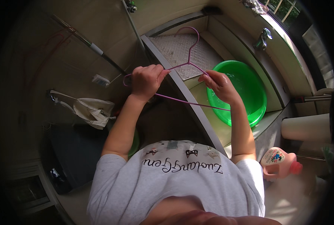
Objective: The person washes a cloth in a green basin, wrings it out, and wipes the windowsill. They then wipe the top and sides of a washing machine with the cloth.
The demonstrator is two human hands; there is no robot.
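Note:
A thin pink-purple clothes hanger (pixel 189 103) is stretched between my two hands, its hook pointing away from me. My left hand (pixel 147 81) is closed around the left shoulder of the hanger. With thumb and fingers, my right hand (pixel 219 84) grips the right shoulder. The hanger's bottom bar runs slanting below both hands, its right end passing by my right wrist. Beneath my right hand is a green plastic basin (pixel 240 95) standing in the sink, with what looks like water in it. A ribbed washboard surface (pixel 181 53) lies beyond the hanger.
A metal faucet (pixel 264 39) juts from the wall at the upper right. The sink's grey rim (pixel 184 90) crosses diagonally before me. A pink detergent bottle (pixel 281 163) lies at the right. Left are a pole (pixel 96 49), a hanging white cloth bag (pixel 94 111) and red hangers (pixel 53 46).

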